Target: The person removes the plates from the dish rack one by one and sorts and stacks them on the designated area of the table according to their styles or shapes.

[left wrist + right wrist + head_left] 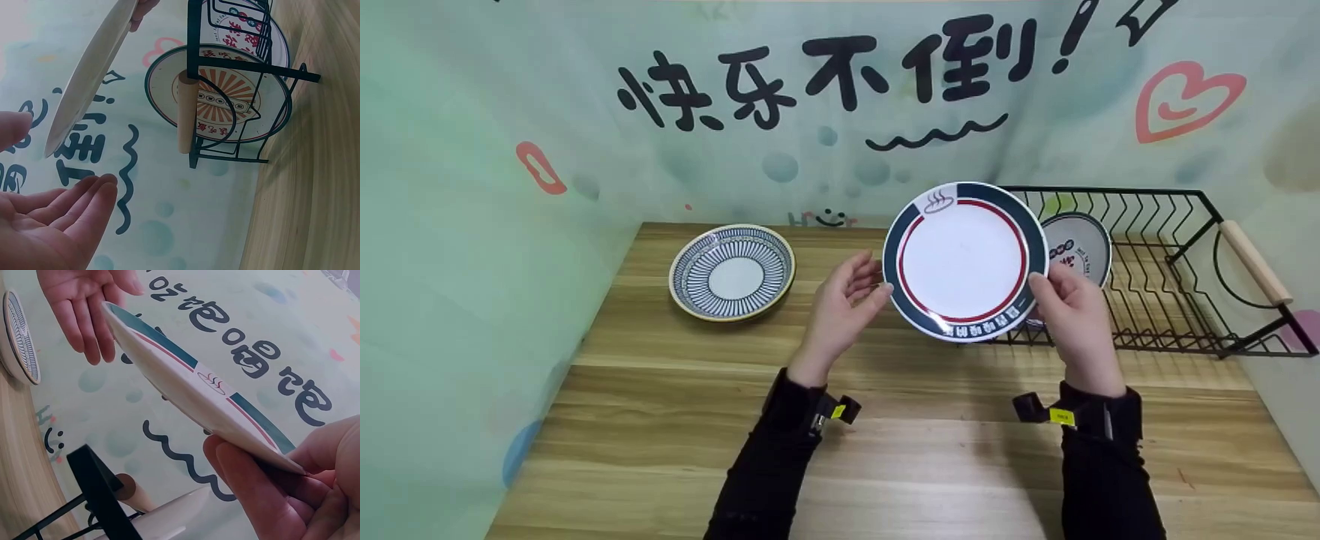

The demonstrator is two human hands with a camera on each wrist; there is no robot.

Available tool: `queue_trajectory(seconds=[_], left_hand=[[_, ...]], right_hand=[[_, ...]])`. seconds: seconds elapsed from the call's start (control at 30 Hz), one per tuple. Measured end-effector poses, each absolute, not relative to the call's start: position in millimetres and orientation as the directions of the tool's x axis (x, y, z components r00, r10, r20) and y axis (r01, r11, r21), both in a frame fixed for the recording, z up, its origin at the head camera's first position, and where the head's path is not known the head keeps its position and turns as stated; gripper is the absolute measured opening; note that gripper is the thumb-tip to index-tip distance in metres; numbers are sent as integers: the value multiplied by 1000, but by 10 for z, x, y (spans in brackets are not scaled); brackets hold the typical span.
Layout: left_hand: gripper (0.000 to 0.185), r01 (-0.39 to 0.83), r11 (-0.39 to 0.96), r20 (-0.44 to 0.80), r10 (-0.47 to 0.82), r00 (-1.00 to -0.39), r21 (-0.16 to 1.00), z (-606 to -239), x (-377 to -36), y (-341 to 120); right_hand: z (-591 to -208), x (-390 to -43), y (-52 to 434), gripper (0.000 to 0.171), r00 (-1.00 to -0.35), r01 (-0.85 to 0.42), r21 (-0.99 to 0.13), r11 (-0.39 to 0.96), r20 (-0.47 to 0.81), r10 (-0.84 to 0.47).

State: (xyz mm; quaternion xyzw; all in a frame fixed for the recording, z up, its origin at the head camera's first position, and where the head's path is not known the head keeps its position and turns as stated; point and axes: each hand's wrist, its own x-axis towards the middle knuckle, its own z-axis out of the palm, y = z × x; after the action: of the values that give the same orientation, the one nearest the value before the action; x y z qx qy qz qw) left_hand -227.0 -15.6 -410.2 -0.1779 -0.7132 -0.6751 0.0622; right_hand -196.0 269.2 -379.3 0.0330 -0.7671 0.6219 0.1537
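A white plate [964, 262] with a dark green rim and a red ring is held up above the table, its face toward the head camera. My right hand [1074, 319] pinches its right edge, thumb on the front and fingers behind, as the right wrist view also shows. At the plate's opposite edge is my left hand [844, 311]. Its fingers [84, 216] are extended, and in the left wrist view a gap shows between them and the plate [93, 79]. In the head view the left thumb appears at the rim; whether it touches, I cannot tell.
A black wire dish rack [1155, 330] with a wooden handle [1256, 262] stands at the right. Plates stand in it, one with an orange sunburst [219, 104]. A blue-striped dish [733, 274] with a yellowish rim rests on the wooden table [660, 435] at the left.
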Motion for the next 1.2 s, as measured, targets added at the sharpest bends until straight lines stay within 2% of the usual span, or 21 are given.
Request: queue_trajectory(seconds=[0.3, 0.5, 0.7, 1.03, 1.2], left_hand=[[49, 332, 27, 326, 128, -937, 943, -4113, -2274, -161], [32, 377, 77, 369, 97, -924, 923, -4128, -2264, -177], [20, 353, 43, 348, 98, -932, 935, -4105, -2259, -211], [17, 312, -45, 315, 95, -944, 949, -4050, -2236, -293], [17, 341, -34, 342, 50, -938, 940, -4028, -2237, -332]], right_hand=[[-3844, -1967, 2633, 23, -947, -287, -937, 201, 308, 85], [-3855, -1969, 2619, 23, -949, -297, -919, 261, 315, 30], [-3832, -1941, 2603, 23, -958, -272, -916, 296, 287, 8], [-3863, -1946, 2560, 19, -949, -313, -907, 282, 309, -61], [-3865, -1943, 2548, 24, -926, -378, -907, 186, 364, -103]])
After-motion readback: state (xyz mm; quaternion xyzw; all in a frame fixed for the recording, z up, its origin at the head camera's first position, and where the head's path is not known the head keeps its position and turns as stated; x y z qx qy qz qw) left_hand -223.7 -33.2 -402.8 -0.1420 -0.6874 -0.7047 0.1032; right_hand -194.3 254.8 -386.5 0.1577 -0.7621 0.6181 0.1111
